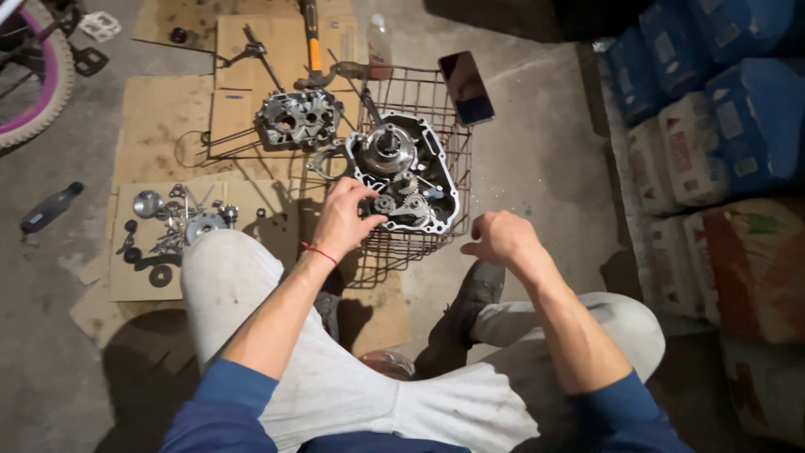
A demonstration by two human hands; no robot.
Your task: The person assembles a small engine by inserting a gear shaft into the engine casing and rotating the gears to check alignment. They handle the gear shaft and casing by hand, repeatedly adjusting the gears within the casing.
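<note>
An open engine crankcase half (407,172) with exposed gears rests on an upturned wire basket (436,101) on the concrete floor. My left hand (344,216) reaches onto its near edge, fingertips touching the small gears at the lower left of the case. My right hand (501,238) hovers just right of the basket, fingers loosely curled, holding nothing I can see. A second crankcase half (299,117) lies on cardboard behind and to the left.
Small engine parts and bolts (176,222) are spread on cardboard at left. A hammer with an orange grip (313,50) lies beyond. A phone (467,86) leans on the basket. Stacked sacks (721,143) line the right; a bicycle wheel (38,75) is far left.
</note>
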